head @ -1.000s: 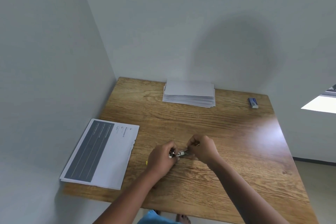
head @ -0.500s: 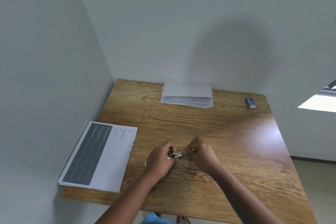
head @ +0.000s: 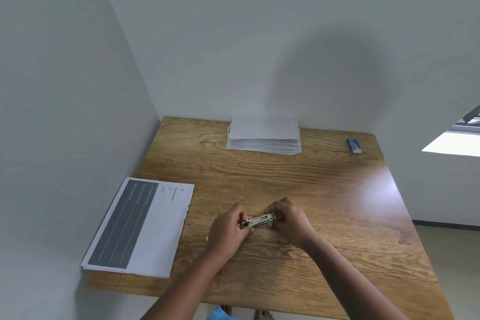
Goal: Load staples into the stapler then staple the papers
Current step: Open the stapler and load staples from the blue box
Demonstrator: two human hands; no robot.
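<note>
Here, the stapler (head: pixel 257 221) sits low over the near middle of the table (head: pixel 324 189), stretched between your hands. Your left hand (head: pixel 228 228) curls round its hinge end to steady it, while your right hand (head: pixel 288 221) pinches the yellow-tipped far end, probably to work the staple channel, though it is too small to tell whether staples are in. The printed sheets (head: pixel 145 226) lie at your left, ready for stapling; one line reads "Washroom 2". A stack of white paper (head: pixel 265 135) rests by the wall, and a small blue box (head: pixel 354 145), its label unreadable, lies well apart at the far right corner.
</note>
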